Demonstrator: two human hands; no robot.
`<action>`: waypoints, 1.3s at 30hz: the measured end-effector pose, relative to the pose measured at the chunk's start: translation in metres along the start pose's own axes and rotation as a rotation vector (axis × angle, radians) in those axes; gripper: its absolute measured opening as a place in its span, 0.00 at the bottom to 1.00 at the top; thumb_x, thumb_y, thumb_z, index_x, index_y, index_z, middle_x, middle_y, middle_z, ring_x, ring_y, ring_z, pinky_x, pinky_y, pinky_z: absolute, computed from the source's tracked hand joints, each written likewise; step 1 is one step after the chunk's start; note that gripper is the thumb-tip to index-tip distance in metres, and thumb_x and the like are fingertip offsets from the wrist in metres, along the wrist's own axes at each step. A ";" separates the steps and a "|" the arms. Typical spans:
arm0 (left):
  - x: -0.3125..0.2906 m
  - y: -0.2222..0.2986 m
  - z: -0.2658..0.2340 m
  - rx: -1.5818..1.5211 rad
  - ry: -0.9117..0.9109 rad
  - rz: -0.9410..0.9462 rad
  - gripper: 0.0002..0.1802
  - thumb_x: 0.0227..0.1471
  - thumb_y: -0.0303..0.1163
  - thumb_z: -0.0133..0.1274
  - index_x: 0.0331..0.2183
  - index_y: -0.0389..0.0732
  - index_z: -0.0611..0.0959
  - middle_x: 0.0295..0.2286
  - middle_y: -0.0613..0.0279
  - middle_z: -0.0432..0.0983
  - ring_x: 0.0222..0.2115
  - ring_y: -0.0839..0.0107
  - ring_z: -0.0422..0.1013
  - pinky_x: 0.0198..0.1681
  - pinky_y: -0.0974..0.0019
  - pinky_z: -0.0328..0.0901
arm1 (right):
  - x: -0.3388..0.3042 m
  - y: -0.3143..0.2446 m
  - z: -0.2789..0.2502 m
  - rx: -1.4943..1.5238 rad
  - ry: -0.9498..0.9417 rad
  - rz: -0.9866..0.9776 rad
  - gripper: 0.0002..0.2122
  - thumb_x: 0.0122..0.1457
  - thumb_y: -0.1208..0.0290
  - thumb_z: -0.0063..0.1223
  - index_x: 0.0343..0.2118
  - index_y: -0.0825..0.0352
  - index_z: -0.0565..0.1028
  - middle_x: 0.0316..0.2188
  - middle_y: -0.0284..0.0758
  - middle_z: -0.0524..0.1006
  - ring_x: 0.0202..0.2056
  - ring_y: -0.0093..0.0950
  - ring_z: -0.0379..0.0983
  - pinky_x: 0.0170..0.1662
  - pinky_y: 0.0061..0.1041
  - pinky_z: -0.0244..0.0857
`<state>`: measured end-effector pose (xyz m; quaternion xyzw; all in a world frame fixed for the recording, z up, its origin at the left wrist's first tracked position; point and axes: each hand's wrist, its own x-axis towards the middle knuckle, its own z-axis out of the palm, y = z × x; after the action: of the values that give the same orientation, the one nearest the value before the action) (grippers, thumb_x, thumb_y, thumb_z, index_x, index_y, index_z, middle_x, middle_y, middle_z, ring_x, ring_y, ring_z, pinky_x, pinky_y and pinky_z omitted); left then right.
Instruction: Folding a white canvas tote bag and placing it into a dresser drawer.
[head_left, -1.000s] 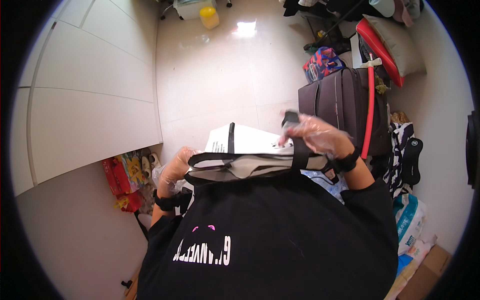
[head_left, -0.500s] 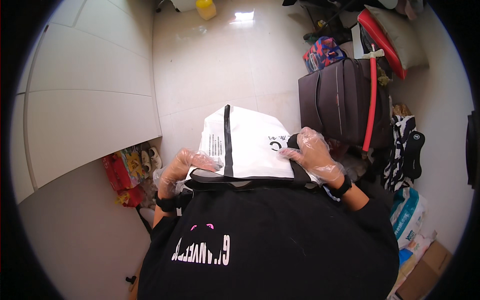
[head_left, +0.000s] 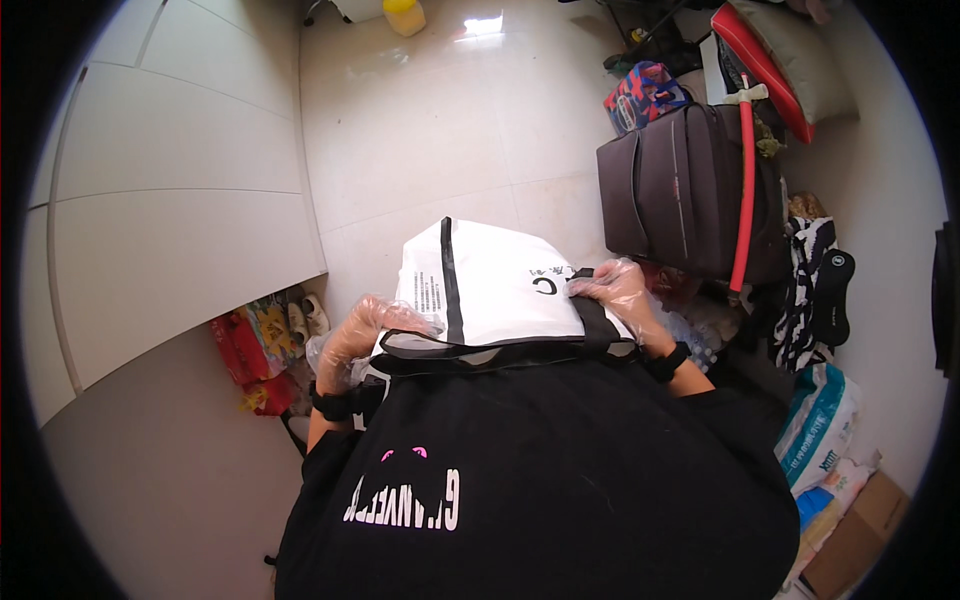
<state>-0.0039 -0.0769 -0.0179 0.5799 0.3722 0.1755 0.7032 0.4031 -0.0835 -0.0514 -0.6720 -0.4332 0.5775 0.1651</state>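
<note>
A white bag [head_left: 500, 275] with dark print, black trim and a zippered-looking edge rests against my black shirt. My left hand [head_left: 372, 325], in a clear plastic glove, holds the bag's near left corner, fingers bent over the black-edged rim. Part of those fingers is hidden by the bag. On the other side, my right hand [head_left: 622, 295], gloved the same way, pinches the wide black strap [head_left: 597, 325] that runs over the bag's right face. Both wrists carry dark bands.
A dark suitcase [head_left: 665, 195] with a red tube [head_left: 744, 190] across it stands on the right. White cabinets [head_left: 180, 260] line the left, with shoes [head_left: 312, 315] and red bags below. A teal-and-white package [head_left: 820, 420] and a cardboard box [head_left: 855, 535] lie lower right.
My right hand has shifted a little left and closed from a spread grip to a pinch on the strap. The strap now lies more visibly across the bag. My left hand stays nearly still.
</note>
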 end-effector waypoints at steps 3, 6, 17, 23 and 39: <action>-0.001 0.001 0.000 -0.065 -0.004 -0.002 0.11 0.42 0.26 0.66 0.33 0.37 0.88 0.33 0.54 0.84 0.35 0.67 0.79 0.44 0.66 0.71 | 0.002 0.012 0.005 -0.230 0.296 -0.229 0.22 0.38 0.60 0.77 0.25 0.68 0.73 0.17 0.32 0.73 0.20 0.21 0.69 0.24 0.24 0.63; -0.001 -0.001 0.000 -0.067 -0.002 0.021 0.12 0.42 0.26 0.66 0.33 0.36 0.88 0.34 0.54 0.84 0.35 0.67 0.79 0.45 0.66 0.71 | 0.002 0.009 0.001 -0.340 0.144 -0.436 0.14 0.45 0.71 0.71 0.30 0.67 0.74 0.29 0.36 0.78 0.28 0.28 0.75 0.31 0.23 0.69; -0.007 -0.029 0.002 -0.383 0.211 0.022 0.09 0.51 0.24 0.61 0.37 0.36 0.84 0.33 0.59 0.83 0.33 0.73 0.77 0.40 0.65 0.72 | 0.018 0.043 -0.010 -0.308 -0.272 -0.768 0.21 0.54 0.61 0.59 0.52 0.57 0.76 0.61 0.44 0.65 0.62 0.43 0.60 0.65 0.36 0.52; 0.010 -0.049 -0.001 -0.459 0.436 -0.155 0.09 0.48 0.19 0.58 0.35 0.39 0.81 0.31 0.67 0.79 0.31 0.76 0.75 0.36 0.72 0.70 | 0.025 0.023 -0.014 0.053 -0.415 -0.440 0.19 0.56 0.65 0.60 0.49 0.69 0.75 0.54 0.45 0.72 0.53 0.37 0.70 0.56 0.33 0.63; 0.103 -0.056 -0.059 -0.483 0.591 -0.071 0.22 0.54 0.42 0.57 0.41 0.32 0.81 0.33 0.61 0.79 0.34 0.76 0.72 0.39 0.68 0.66 | 0.147 0.036 0.011 0.303 -0.027 -0.086 0.21 0.61 0.57 0.58 0.45 0.73 0.74 0.38 0.31 0.76 0.36 0.21 0.68 0.42 0.23 0.64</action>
<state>0.0109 0.0186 -0.1073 0.3088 0.5264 0.3934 0.6876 0.4013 0.0066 -0.1733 -0.6125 -0.3717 0.6377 0.2831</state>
